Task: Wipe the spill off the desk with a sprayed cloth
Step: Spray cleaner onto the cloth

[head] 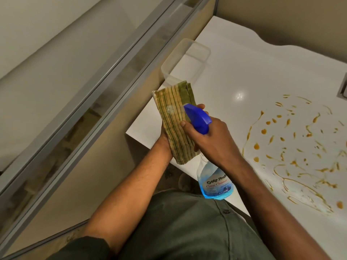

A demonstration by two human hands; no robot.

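My left hand [165,141] holds a folded cloth [173,119] with green and tan stripes, upright over the desk's left edge; the cloth hides most of that hand. My right hand [210,136] grips a spray bottle [214,182] of blue glass cleaner by its neck. Its blue trigger head [197,117] points at the cloth from close by. An orange-brown spill [293,151] of drops and streaks spreads over the white desk [244,72] to the right of both hands.
A clear plastic container [185,61] stands on the desk just beyond the cloth. A glass partition with a metal frame [105,77] runs along the desk's left side. A grey fitting [343,89] sits at the desk's right edge.
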